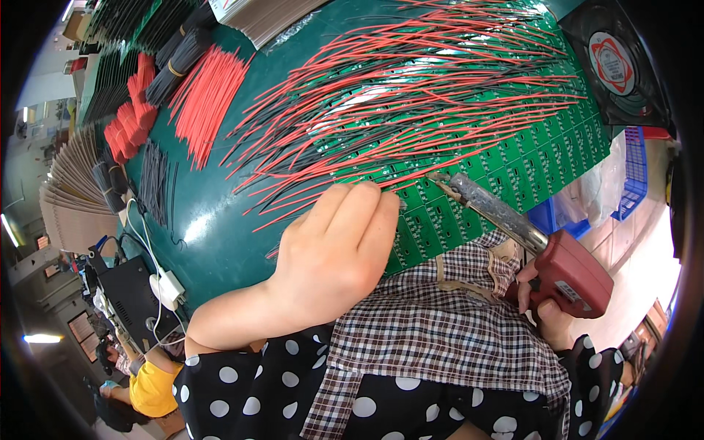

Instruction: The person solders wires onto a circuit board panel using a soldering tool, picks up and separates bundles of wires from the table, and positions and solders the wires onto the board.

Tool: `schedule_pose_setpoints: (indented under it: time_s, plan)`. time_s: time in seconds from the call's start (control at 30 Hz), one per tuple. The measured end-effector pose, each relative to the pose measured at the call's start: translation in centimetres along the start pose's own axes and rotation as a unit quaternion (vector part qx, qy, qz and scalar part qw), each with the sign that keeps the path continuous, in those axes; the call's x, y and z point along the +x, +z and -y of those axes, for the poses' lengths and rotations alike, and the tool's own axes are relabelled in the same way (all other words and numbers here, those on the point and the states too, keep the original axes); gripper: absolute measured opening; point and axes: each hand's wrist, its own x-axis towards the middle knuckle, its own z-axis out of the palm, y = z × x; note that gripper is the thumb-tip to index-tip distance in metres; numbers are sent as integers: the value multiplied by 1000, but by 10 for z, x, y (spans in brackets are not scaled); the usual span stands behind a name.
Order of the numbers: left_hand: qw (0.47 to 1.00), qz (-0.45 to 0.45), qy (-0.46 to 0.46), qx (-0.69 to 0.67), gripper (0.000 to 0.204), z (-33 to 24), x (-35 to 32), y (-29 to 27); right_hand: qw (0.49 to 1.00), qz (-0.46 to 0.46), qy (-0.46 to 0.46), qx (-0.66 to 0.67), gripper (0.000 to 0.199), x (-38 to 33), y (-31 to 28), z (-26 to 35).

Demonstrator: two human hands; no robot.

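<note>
My left hand (334, 242) is closed in a pinch over the near edge of a large green circuit board panel (539, 158). A thin wire (402, 188) shows at its fingertips, which are partly hidden by the hand itself. My right hand (546, 312) grips a dark red soldering gun (576, 275) by its handle. The gun's metal barrel points left, and its tip (433, 177) is at the board, just right of the left hand's fingers. Many red and black wires (411, 95) lie in rows across the panel, their loose ends hanging over its left side.
On the green tabletop (213, 242) at left lie red wires (209, 99) and black wires (154, 180). A solder spool (616, 62) stands at far right, above a blue basket (632, 172). A black box (136, 297) with a white cable is at lower left; a person in yellow (152, 389) sits beyond.
</note>
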Motion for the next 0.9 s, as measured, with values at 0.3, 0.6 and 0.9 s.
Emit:
schedule_pose_setpoints:
  time_s: [0.3, 0.6, 0.9]
  plan:
    - [999, 13, 32, 18, 34, -5, 8, 9, 994, 19, 70, 79, 71, -6, -15, -2]
    - [999, 42, 15, 24, 34, -8, 10, 6, 974, 70, -2, -217, 36, -7, -26, -11]
    - [999, 44, 22, 17, 35, -8, 10, 4, 991, 22, 16, -133, 39, -12, -29, -24]
